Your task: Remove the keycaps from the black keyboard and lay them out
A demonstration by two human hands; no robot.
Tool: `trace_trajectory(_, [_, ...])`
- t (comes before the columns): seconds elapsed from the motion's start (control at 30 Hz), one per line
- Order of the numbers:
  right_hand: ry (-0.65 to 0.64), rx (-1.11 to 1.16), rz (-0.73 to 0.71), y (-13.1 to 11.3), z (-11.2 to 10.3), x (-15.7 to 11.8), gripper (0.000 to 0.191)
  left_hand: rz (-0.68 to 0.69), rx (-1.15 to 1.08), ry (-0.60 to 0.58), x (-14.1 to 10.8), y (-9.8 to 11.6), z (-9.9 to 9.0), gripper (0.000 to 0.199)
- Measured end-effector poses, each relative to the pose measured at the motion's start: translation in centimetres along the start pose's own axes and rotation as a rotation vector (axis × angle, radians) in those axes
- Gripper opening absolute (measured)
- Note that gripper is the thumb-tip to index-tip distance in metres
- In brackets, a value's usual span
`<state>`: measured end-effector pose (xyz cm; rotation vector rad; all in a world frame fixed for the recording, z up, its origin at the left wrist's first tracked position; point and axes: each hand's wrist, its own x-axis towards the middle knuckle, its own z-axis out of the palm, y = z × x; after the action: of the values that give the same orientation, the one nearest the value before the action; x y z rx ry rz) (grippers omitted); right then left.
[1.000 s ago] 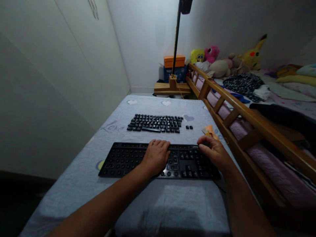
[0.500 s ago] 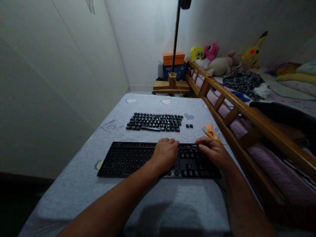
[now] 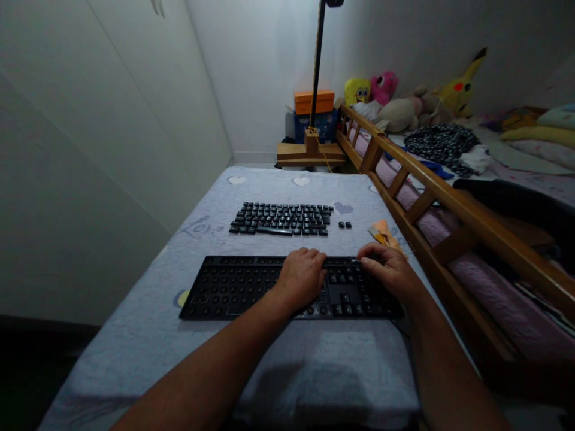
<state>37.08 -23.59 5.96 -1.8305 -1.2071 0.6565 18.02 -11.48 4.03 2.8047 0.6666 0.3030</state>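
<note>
A black computer keyboard (image 3: 251,287) lies across the table, its left part stripped of keycaps while caps still sit on its right part. My left hand (image 3: 302,276) rests over the middle of it, fingers close together and bent over the far edge. At the keyboard's upper right, my right hand (image 3: 389,269) has thumb and forefinger bent toward each other in a pinch. Something small and pale shows at those fingertips, too small to name. Beyond the keyboard, loose black keycaps (image 3: 287,218) lie in rows, with two separate keycaps (image 3: 344,225) to their right.
An orange and yellow item (image 3: 381,233) lies by the table's right side. A wooden bed rail (image 3: 422,179) runs along that side, with plush toys (image 3: 399,114) behind it. A wooden stand (image 3: 311,146) with a black pole is past the table's far end.
The view has shifted slightly. My right hand's fingers have moved a little to the right at the keyboard's far edge; my left hand stays in place.
</note>
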Motion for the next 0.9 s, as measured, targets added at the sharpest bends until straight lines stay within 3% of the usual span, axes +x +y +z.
trace_trajectory(0.47, [-0.023, 0.02, 0.012, 0.04, 0.09, 0.05, 0.019, -0.009, 0.037, -0.018, 0.15, -0.11, 0.04, 0.023])
trace_trajectory(0.9, [0.035, -0.263, -0.114, -0.51, 0.17, 0.04, 0.016, -0.011, 0.039, -0.01, 0.21, -0.09, 0.1, 0.023])
